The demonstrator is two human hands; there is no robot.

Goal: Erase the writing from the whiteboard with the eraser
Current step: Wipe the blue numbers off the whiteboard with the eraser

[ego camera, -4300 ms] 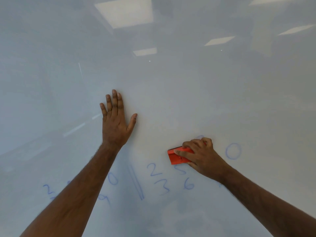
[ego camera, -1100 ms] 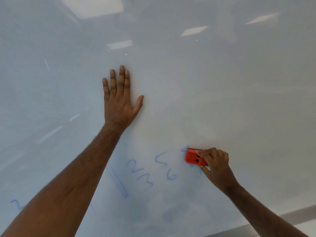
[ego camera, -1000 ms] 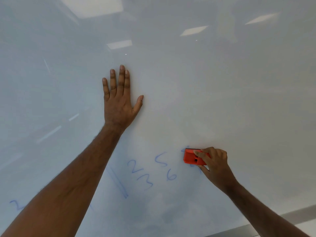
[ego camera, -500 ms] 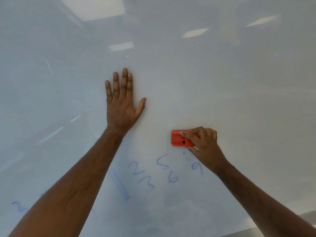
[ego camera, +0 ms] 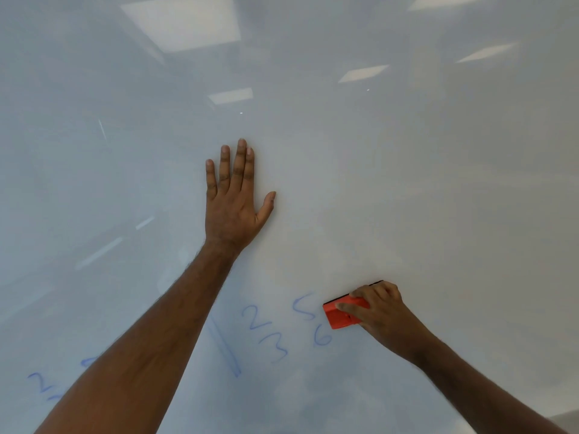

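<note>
A glossy whiteboard (ego camera: 407, 183) fills the view. My right hand (ego camera: 380, 311) grips a red eraser (ego camera: 340, 317) with a black pad and holds it against the board at the lower right. Just left of the eraser stand blue digits: a 5 (ego camera: 303, 306), a 6 (ego camera: 322, 336), a 2 (ego camera: 255, 317) and a 3 (ego camera: 274, 347). A blue double vertical line (ego camera: 227, 352) runs left of them. More blue marks (ego camera: 42, 383) show at the lower left, partly hidden by my left forearm. My left hand (ego camera: 233, 198) rests flat on the board, fingers straight.
Ceiling lights reflect in the upper board (ego camera: 181, 23). The board's lower edge (ego camera: 564, 418) shows at the bottom right corner.
My right hand has swept the eraser down and to the right from half a second ago. The blue 9 and the marks above it are gone. My left hand stays in place.
</note>
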